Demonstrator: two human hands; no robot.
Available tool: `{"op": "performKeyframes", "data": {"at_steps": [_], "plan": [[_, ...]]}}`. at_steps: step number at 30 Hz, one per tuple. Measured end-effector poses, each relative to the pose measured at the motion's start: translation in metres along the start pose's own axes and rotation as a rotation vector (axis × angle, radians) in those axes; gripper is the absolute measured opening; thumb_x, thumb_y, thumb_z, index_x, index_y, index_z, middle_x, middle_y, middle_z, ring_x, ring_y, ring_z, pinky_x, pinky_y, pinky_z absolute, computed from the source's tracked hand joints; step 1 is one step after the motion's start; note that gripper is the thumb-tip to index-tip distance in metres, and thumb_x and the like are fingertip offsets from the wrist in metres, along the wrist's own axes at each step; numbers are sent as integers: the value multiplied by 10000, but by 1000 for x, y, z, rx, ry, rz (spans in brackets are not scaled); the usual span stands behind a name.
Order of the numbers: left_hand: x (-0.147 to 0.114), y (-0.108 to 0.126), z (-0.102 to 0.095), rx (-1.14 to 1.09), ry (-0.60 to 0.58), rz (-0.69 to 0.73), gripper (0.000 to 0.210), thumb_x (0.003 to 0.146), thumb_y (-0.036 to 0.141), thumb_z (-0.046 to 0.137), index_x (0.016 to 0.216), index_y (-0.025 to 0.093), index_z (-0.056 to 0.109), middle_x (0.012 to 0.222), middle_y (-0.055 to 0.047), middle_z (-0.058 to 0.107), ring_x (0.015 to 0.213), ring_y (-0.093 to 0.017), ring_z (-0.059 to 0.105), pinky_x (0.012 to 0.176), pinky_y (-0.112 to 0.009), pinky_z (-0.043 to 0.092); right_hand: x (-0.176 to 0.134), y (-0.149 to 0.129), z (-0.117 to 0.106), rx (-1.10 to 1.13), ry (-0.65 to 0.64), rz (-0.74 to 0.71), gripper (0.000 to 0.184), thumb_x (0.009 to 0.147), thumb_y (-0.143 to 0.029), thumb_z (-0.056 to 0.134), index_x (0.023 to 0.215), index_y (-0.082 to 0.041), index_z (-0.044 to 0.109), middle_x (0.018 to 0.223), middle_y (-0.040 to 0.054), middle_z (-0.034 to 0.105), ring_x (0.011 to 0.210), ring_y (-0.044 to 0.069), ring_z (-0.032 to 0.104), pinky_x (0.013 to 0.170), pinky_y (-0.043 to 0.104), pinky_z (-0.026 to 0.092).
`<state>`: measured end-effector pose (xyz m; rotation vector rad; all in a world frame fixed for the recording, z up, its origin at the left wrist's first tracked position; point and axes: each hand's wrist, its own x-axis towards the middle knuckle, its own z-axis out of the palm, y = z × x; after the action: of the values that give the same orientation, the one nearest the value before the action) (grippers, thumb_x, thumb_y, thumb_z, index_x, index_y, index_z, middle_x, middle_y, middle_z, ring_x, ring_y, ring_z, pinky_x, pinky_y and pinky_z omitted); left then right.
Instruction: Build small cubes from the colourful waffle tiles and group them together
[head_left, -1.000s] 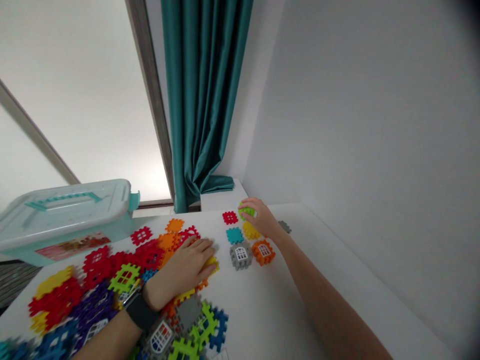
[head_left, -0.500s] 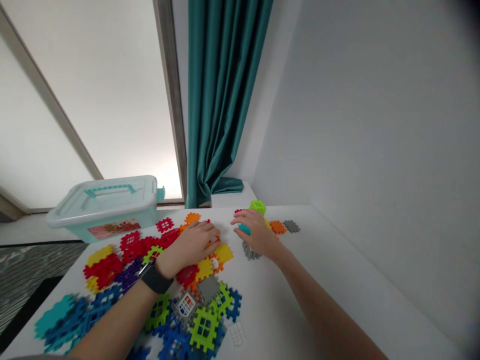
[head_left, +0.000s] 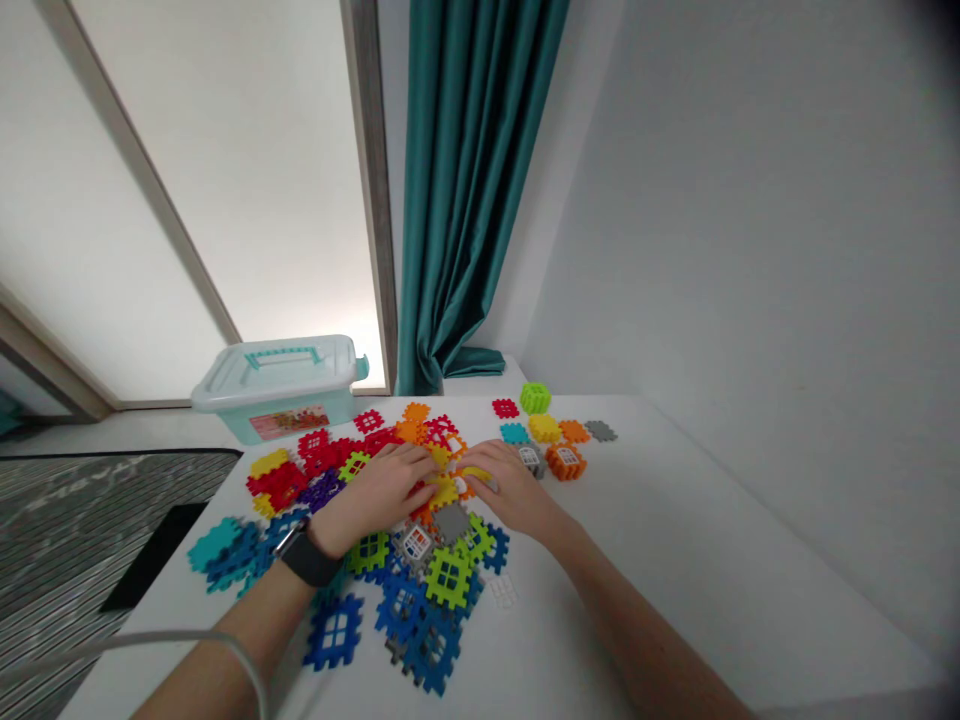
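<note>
- A person's right hand [head_left: 504, 487] pinches a yellow piece [head_left: 480, 473] between thumb and fingers, above the heap's right edge; the palm side is hidden.
- The left hand [head_left: 386, 488], a dark watch [head_left: 306, 556] at its wrist, lies over the heap [head_left: 401, 603], covering part of it; whether its fingers grip anything cannot be told.
- Overlap defeats a full count of the toothed pieces, the purple ones [head_left: 322, 490] especially; four green window pieces [head_left: 448, 577] can be made out.
- Eight single pieces or stacks stand apart at right: two orange [head_left: 566, 461], two grey [head_left: 601, 431], one red [head_left: 505, 408], one green [head_left: 535, 398], one teal [head_left: 514, 433] and one yellow [head_left: 544, 428].
- One clear pane [head_left: 503, 590] is faint against the white table [head_left: 637, 580].
- One lidded box [head_left: 300, 400] sits behind; one pale cable [head_left: 187, 635] and both forearms run out of frame.
</note>
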<state>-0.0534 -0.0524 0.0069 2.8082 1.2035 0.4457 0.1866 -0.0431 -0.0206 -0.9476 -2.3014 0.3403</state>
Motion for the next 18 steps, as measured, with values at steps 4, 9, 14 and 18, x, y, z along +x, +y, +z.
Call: {"op": "performKeyframes", "data": {"at_steps": [4,9,14,18], "plan": [[-17,6,7,-11,22,-1,159,966,247,553,1062,224,678,1060,-65,687,1009,-240,634,919,-400,490,-12,-10,13,32,-25,31,144,967,-201,545,1041,-221,668,1048,75,708,1017,242,616,930,426,457],[-32,11,21,-68,77,-21,152,965,230,546,1042,217,677,1069,-73,669,1021,-241,618,914,-395,494,-27,-22,25,70,-38,145,142,938,-156,543,1024,-215,640,997,67,690,969,231,618,892,398,482],[-35,18,28,-130,110,19,120,946,262,593,1022,217,673,1190,-95,619,1107,-262,582,943,-406,486,-32,-26,32,83,-67,199,312,881,-175,620,1189,-215,586,1083,84,656,1026,249,593,923,408,486],[-34,19,30,-114,88,2,138,880,295,695,971,204,645,1191,-104,598,1104,-286,566,925,-422,485,-33,-24,36,50,-73,193,469,851,-215,680,1297,-217,536,1173,110,634,1099,281,571,979,454,458]]}}
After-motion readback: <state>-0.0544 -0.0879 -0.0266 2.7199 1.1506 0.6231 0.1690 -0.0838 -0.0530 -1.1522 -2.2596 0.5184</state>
